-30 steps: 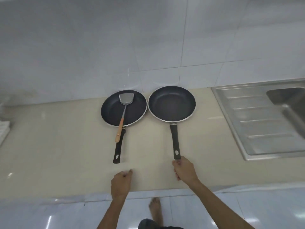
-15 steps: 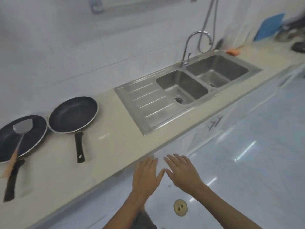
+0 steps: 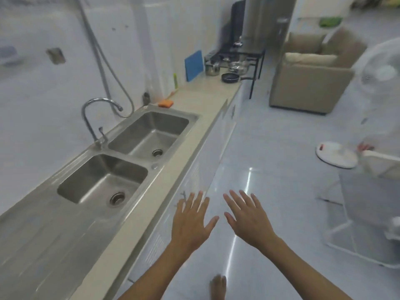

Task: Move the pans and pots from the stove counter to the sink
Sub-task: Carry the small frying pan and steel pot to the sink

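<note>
A double-bowl steel sink (image 3: 101, 169) lies in the beige counter at my left, with a curved tap behind it. At the counter's far end stand a small black pan (image 3: 230, 77), a steel pot (image 3: 212, 69) and more steel pots (image 3: 238, 68) by a black rack. My left hand (image 3: 191, 221) and my right hand (image 3: 249, 217) hover side by side over the floor in front of the cabinets, both flat with fingers spread and holding nothing. The two black frying pans are out of view.
A blue cutting board (image 3: 194, 65) leans on the wall and an orange sponge (image 3: 165, 103) lies past the sink. A beige armchair (image 3: 311, 76), a white standing fan (image 3: 381, 87) and a white rack (image 3: 372, 213) occupy the right. My bare foot (image 3: 218, 286) shows below.
The view has swung right along the counter, so both frying pans have left the frame. My hands came off the counter near the pan handle and now float open over the floor.
</note>
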`<action>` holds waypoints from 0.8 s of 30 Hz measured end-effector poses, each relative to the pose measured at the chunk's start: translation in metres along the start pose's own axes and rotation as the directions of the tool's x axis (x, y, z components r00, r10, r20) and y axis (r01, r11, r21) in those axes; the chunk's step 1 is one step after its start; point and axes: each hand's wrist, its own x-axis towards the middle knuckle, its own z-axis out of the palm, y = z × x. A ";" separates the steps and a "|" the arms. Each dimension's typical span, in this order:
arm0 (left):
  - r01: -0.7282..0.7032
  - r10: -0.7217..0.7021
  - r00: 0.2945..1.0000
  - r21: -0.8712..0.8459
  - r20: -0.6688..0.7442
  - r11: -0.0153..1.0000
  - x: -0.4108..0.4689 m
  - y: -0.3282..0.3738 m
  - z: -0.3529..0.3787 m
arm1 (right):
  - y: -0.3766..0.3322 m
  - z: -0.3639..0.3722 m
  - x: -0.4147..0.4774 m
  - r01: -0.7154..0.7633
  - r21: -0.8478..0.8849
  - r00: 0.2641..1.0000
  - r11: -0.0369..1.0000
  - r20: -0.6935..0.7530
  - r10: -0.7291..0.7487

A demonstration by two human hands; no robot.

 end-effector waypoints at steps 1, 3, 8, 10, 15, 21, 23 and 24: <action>-0.017 0.017 1.000 -0.004 0.012 1.000 0.035 0.007 0.005 | 0.021 -0.005 0.019 -0.031 0.004 0.999 1.000 -0.010 0.031; -0.042 0.043 0.999 -0.026 0.022 0.999 0.097 0.020 0.009 | 0.058 -0.015 0.054 -0.097 0.032 0.995 0.995 -0.030 0.098; -0.143 0.144 0.989 -0.037 0.031 0.989 0.238 0.057 0.017 | 0.151 -0.030 0.136 -0.193 0.030 0.981 0.981 -0.010 0.193; -0.151 0.153 0.987 -0.043 0.056 0.988 0.288 0.070 0.025 | 0.186 -0.031 0.165 -0.236 0.050 0.972 0.971 -0.007 0.236; -0.195 0.197 0.978 -0.028 0.072 0.980 0.410 0.091 0.051 | 0.275 -0.026 0.248 -0.256 0.066 0.967 0.964 0.001 0.256; -0.129 0.131 0.987 -0.031 0.091 0.991 0.578 0.121 0.095 | 0.403 -0.017 0.373 -0.223 0.076 0.975 0.972 0.009 0.223; -0.071 0.074 0.993 -0.033 0.095 0.997 0.626 0.133 0.104 | 0.444 -0.019 0.411 -0.210 0.104 0.978 0.972 0.013 0.210; -0.049 0.052 0.996 -0.038 0.075 0.998 0.655 0.140 0.107 | 0.467 -0.020 0.433 -0.209 0.095 0.978 0.973 0.024 0.208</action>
